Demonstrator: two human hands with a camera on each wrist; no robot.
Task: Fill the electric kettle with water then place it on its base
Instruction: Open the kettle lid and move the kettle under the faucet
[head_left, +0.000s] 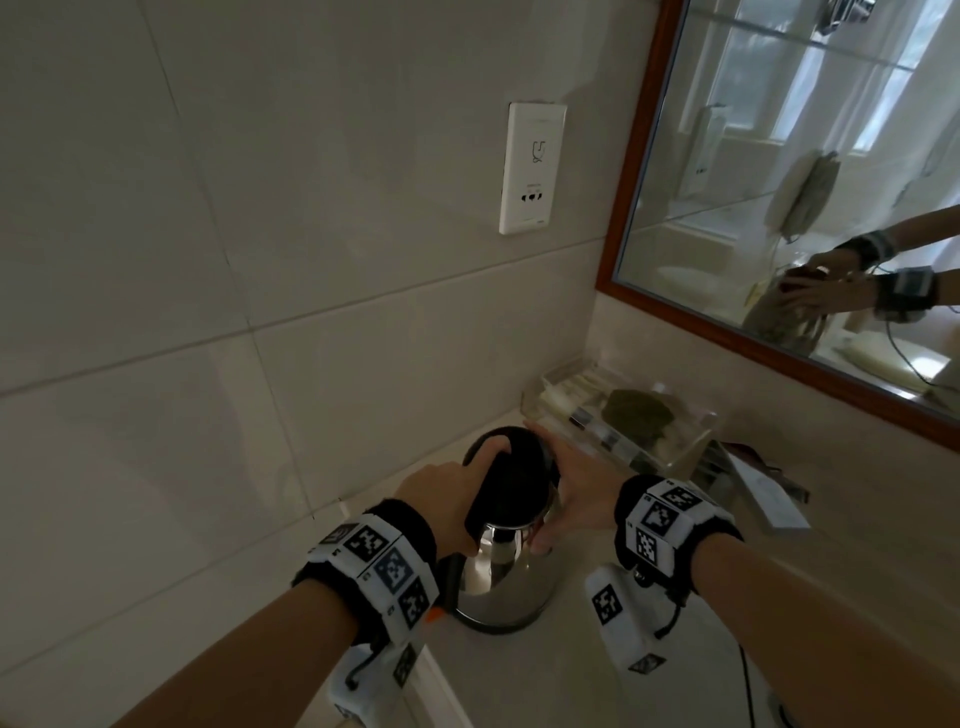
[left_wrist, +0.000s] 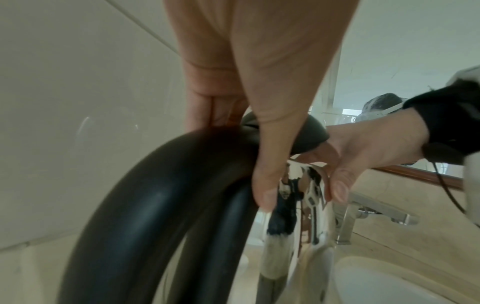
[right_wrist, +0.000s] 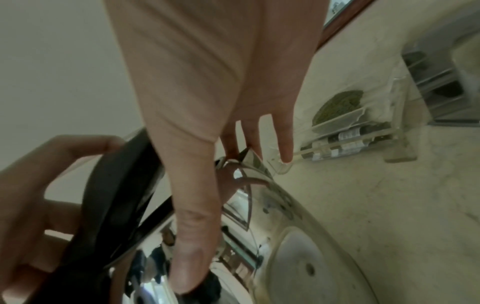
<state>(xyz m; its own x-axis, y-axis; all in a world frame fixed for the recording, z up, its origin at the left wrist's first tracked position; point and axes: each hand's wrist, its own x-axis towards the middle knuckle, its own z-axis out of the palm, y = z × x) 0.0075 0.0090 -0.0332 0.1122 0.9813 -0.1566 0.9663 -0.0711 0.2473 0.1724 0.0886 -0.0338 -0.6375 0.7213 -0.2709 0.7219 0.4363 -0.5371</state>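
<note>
Kettle body (head_left: 506, 577): polished metal, mirror-glossy. Handle (left_wrist: 145, 205) and lid (head_left: 519, 462): smooth black plastic with a soft sheen. Countertop (head_left: 582, 670): pale, stone-like, faintly veined. Wall tiles (head_left: 208, 260): smooth, glazed. Mirror frame (head_left: 639, 145): reddish wood. Organiser tray (head_left: 691, 441): clear plastic.

The steel kettle (head_left: 506, 571) stands on the table (head_left: 571, 670) at centre. The left hand (head_left: 441, 499), at its 9 o'clock, grips the black handle (head_left: 485, 499); the right hand (head_left: 576, 488), at 3 o'clock, lies with straight fingers against the lid (head_left: 519, 467). A clear tray (head_left: 623, 421) sits at 1 o'clock, a wall socket (head_left: 531, 167) at 12, a mirror (head_left: 810, 171) at 2.
</note>
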